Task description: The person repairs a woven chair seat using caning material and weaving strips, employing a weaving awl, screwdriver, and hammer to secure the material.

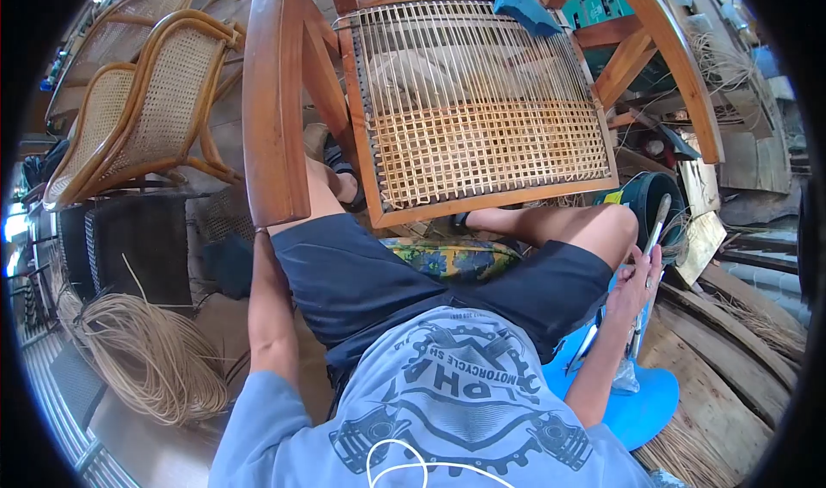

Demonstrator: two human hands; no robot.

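Note:
In front of me a wooden chair frame (374,219) lies tilted, its seat a half-woven cane panel (490,148). The near part is a finished open grid; the far part shows strands in one direction only. A blue cloth-like piece (527,10) rests on the far rail. My right hand (635,283), by my right knee, is closed round a slim tool (659,219) with a pale upper end, pointing up. My left forearm (274,316) reaches up to the chair's long wooden arm (277,109), which hides the left hand.
Left are rattan chairs (172,92) and a coil of cane strands (155,359). A blue plastic stool (650,406) with tools on it stands by my right hip. A dark green bucket (652,197) and wood planks (714,402) lie to the right. Under me is a patterned cushion (452,258).

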